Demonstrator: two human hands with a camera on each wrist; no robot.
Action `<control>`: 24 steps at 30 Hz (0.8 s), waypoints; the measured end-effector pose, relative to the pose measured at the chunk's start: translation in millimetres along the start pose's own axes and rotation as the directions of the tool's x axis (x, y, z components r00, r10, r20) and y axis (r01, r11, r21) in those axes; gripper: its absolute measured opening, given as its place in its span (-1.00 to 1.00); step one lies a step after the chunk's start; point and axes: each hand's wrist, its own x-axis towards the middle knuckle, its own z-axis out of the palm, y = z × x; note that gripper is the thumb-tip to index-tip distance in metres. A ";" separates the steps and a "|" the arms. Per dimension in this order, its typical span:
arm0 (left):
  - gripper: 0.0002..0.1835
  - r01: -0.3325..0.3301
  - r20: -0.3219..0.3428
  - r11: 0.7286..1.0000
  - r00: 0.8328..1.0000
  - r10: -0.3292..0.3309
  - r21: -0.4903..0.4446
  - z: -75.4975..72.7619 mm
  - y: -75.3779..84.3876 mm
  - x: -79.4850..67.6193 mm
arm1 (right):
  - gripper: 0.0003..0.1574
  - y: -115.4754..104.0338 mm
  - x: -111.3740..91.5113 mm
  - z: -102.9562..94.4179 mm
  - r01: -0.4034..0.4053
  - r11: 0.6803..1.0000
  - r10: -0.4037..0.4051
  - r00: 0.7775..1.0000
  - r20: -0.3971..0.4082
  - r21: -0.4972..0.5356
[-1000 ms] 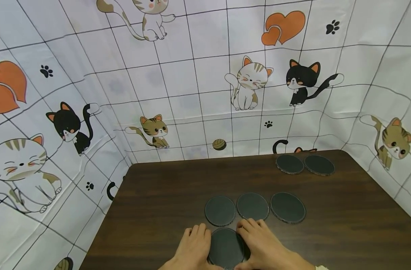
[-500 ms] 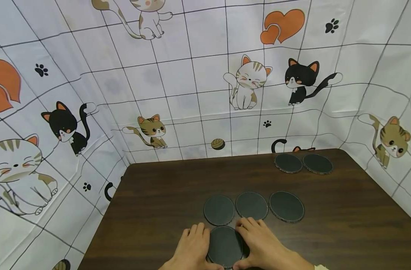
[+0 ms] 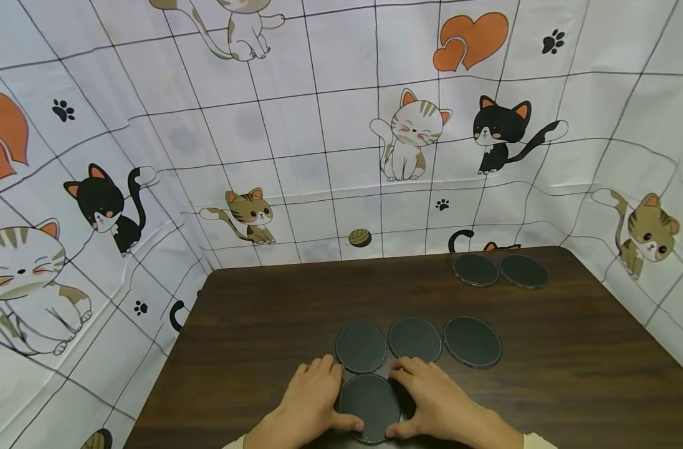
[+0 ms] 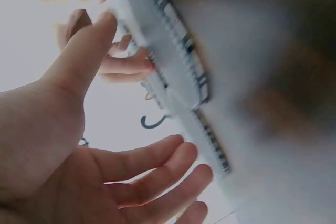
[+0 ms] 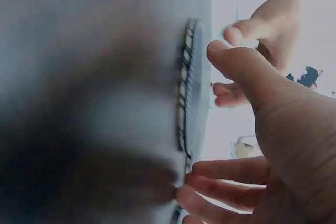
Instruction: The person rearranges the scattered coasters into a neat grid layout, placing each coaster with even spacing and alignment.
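Note:
A dark grey-green round disc lies on the brown table, between both hands. Its thin rim shows a black-and-white pattern in the wrist views. On its left side is my left hand, fingertips flat near the table and thumb extended over the near edge. The left wrist view shows its fingers relaxed and spread, apart from the rim. My right hand sits at the disc's right side, thumb near the front rim. Its fingers look loosely extended in the right wrist view, holding nothing.
Just behind is a row of similar discs: a left one, a middle one and a right one. Two more, a disc and its neighbour, lie at the far right edge. A cat-print curtain surrounds the table.
My left hand has drawn back a little to the left, its thumb lifting off the disc's near edge. The right hand has loosened slightly. The disc stays just below the row.

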 end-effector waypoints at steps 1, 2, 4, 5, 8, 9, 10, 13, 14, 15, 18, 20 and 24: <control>0.02 -0.006 -0.028 1.000 1.000 0.006 -0.006 -2.9 0.0 3.4 | 0.13 2.0 0.0 -3.7 -0.009 1.000 0.009 1.000 -0.001 0.013; 0.01 -0.015 -0.060 1.000 0.998 0.014 -0.013 -5.8 0.2 7.4 | 0.10 4.3 0.2 -7.3 -0.018 1.000 0.018 1.000 -0.007 0.024; -0.01 -0.037 -0.125 0.999 0.992 0.035 -0.013 -11.8 0.9 16.9 | 0.05 9.1 0.5 -14.8 -0.031 0.998 0.033 0.999 -0.027 0.049; -0.02 -0.047 -0.156 0.999 0.987 0.045 -0.011 -15.1 1.6 22.1 | 0.02 11.6 0.9 -18.6 -0.035 0.998 0.037 0.998 -0.041 0.061; -0.03 -0.072 -0.231 0.997 0.970 0.068 -0.006 -24.4 3.9 39.0 | -0.04 18.6 2.5 -29.5 -0.050 0.995 0.056 0.996 -0.076 0.082; -0.04 -0.081 -0.247 0.997 0.966 0.077 -0.006 -27.1 5.0 44.9 | -0.04 20.9 3.1 -33.1 -0.058 0.995 0.065 0.994 -0.083 0.085; -0.05 -0.094 -0.260 0.995 0.961 0.088 -0.013 -29.1 7.1 51.9 | -0.03 23.6 2.9 -37.0 -0.065 0.995 0.072 0.993 -0.093 0.082; -0.09 -0.131 -0.277 0.991 0.954 0.118 -0.029 -32.0 15.5 73.4 | -0.01 32.8 1.9 -47.7 -0.090 0.994 0.098 0.988 -0.118 0.069; -0.10 -0.143 -0.278 0.989 0.952 0.129 -0.031 -31.9 19.3 80.7 | 0.00 36.4 1.5 -51.2 -0.099 0.993 0.107 0.986 -0.125 0.066; -0.10 -0.152 -0.274 0.988 0.952 0.137 -0.033 -31.3 23.2 87.8 | 0.02 40.0 1.0 -54.7 -0.109 0.992 0.117 0.984 -0.132 0.067; -0.09 -0.171 -0.254 0.985 0.954 0.162 -0.015 -27.7 34.8 109.9 | 0.05 51.6 -1.0 -64.7 -0.150 0.987 0.158 0.975 -0.159 0.058; -0.08 -0.176 -0.236 0.984 0.956 0.171 -0.001 -25.7 41.3 125.8 | 0.09 59.7 -2.3 -70.8 -0.184 0.982 0.189 0.966 -0.176 0.043; -0.08 -0.173 -0.209 0.984 0.962 0.176 0.033 -23.2 51.2 159.4 | 0.16 76.2 -5.0 -82.6 -0.246 0.969 0.245 0.946 -0.211 0.025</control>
